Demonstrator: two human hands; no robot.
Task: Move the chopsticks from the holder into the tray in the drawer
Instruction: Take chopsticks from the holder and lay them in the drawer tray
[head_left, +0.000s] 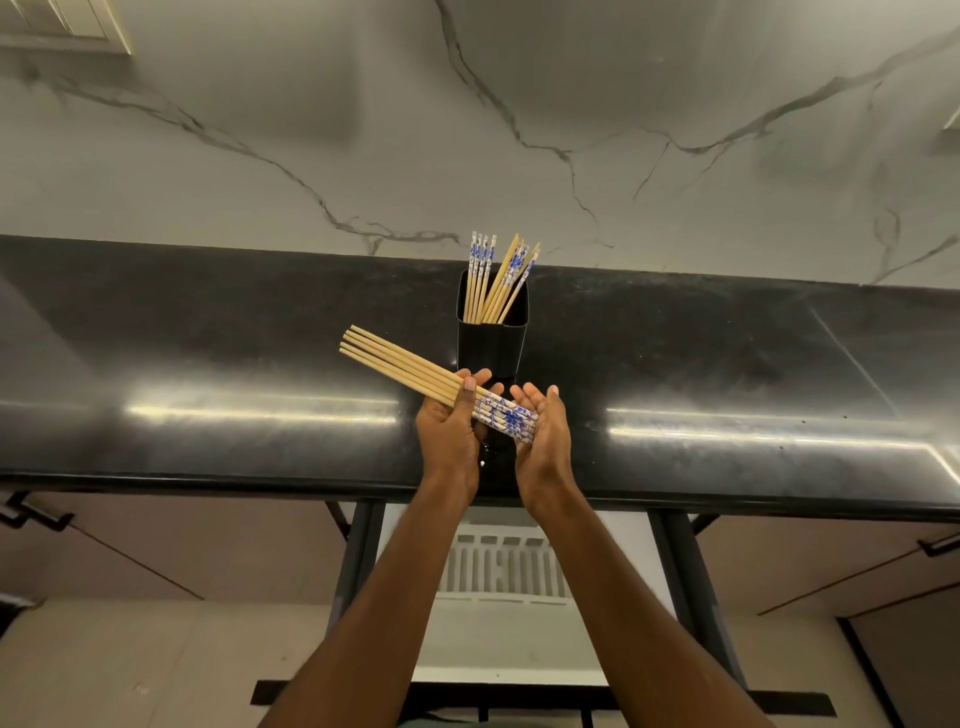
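A white, grey-veined marble wall (571, 104) rises behind a glossy black table (727, 364), where a person stands over an open drawer (363, 545). The left hand (449, 423) is closed around a bundle of chopsticks (405, 371), their plain bamboo tips fanned up and to the left, while the right hand (543, 431), open and cupped, presses against their blue-and-white patterned ends to square them up. More chopsticks (496, 278) stand loosely in the squarish, matte black holder (491, 338) just behind the hands. Below the table edge, a white slotted plastic tray (501, 569) sits in the drawer, partly hidden by the forearms. Evening the ends before lowering looks wise: the smooth, slender sticks could slip or splay, so the bundle is best kept level, gripped near the middle, and turned in line with a tray compartment before release.
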